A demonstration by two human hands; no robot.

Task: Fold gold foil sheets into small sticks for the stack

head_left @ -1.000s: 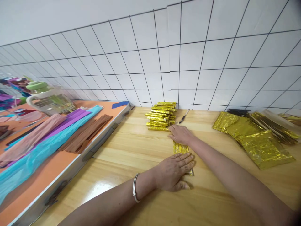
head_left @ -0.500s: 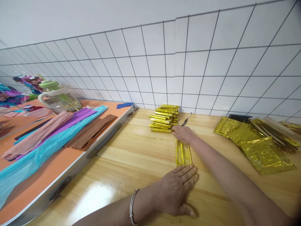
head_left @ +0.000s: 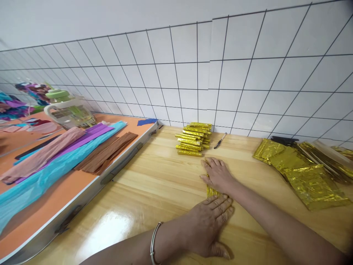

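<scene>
A folded strip of gold foil (head_left: 211,191) lies on the wooden table (head_left: 154,184), mostly covered by my hands. My left hand (head_left: 211,224), with a silver bangle on the wrist, lies flat with fingers stretched out over the strip's near end. My right hand (head_left: 217,173) rests palm down, fingers spread, on the strip's far end. Beyond my right hand sits a stack of folded gold foil strips (head_left: 193,139) near the tiled wall. A black pen (head_left: 220,141) lies beside the stack.
Loose gold foil sheets (head_left: 300,169) are piled at the right. At the left an orange board (head_left: 55,198) holds folded pink, purple, blue and brown tissue paper (head_left: 55,158) and a clear jug with a green lid (head_left: 67,110).
My right hand has slid back along the gold strip toward me, covering most of it. My left hand has stayed pressed flat on the near end.
</scene>
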